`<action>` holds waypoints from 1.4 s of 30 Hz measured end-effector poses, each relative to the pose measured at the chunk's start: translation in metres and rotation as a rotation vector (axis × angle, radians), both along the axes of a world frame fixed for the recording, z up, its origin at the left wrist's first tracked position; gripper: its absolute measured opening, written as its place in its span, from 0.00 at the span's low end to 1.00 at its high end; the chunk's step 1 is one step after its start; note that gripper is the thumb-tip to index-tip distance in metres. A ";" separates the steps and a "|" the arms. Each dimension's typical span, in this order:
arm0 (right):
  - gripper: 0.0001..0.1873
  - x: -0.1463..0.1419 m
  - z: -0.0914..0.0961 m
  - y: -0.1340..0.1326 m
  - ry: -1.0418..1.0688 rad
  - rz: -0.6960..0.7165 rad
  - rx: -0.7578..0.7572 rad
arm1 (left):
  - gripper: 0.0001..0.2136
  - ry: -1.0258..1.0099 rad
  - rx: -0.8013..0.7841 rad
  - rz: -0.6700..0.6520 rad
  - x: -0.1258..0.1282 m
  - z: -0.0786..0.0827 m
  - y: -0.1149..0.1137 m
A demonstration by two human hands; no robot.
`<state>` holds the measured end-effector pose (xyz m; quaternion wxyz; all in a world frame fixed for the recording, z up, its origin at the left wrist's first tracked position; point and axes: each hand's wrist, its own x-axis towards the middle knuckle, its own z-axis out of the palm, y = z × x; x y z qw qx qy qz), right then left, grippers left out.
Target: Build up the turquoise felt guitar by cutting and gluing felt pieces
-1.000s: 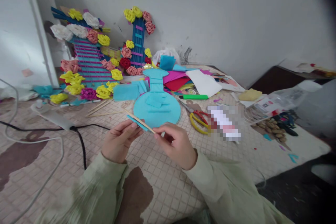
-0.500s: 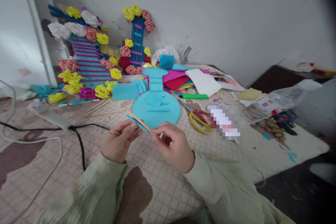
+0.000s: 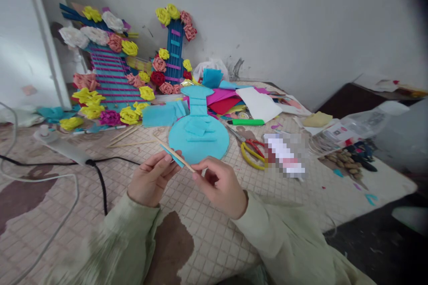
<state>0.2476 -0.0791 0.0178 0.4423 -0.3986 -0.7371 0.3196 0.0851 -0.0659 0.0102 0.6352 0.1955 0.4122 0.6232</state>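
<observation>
Between thumb and fingers, my left hand [image 3: 150, 181] pinches a narrow blue paper strip [image 3: 179, 162]. A thin wooden stick [image 3: 184, 163] lies along that strip, and the near end of it is gripped in the closed fingertips of my right hand [image 3: 222, 187]. Just beyond both hands, a light-blue paper shape like a guitar [image 3: 216, 148] rests on the table, its round body closest to me. A small folded blue paper piece [image 3: 196, 128] and thin blue strips lie on that round part.
Scissors with yellow handles [image 3: 251, 156] and a green utility knife [image 3: 247, 122] lie to the right. Coloured paper sheets [image 3: 257, 102] are piled behind. Two flower-covered paper guitars [image 3: 174, 49] lean on the wall. A power strip [image 3: 62, 144] with cords sits left, near several loose sticks [image 3: 122, 137].
The stick has shifted slightly against the blue strip, showing more of its length over it. Both hands stay in almost the same place, and the view has moved a little.
</observation>
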 end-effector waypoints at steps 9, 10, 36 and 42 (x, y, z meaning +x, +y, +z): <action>0.06 -0.004 0.000 -0.005 0.016 -0.001 -0.005 | 0.13 0.002 0.004 0.014 0.001 0.000 -0.001; 0.06 0.000 0.001 -0.001 0.011 -0.030 0.001 | 0.14 0.003 -0.013 0.028 0.001 0.001 -0.001; 0.10 0.017 -0.015 0.048 -0.194 -0.152 0.059 | 0.13 0.334 0.223 -0.058 0.006 -0.008 0.000; 0.11 -0.009 -0.036 0.033 -0.023 0.092 0.029 | 0.17 0.439 0.305 0.000 0.005 -0.004 -0.007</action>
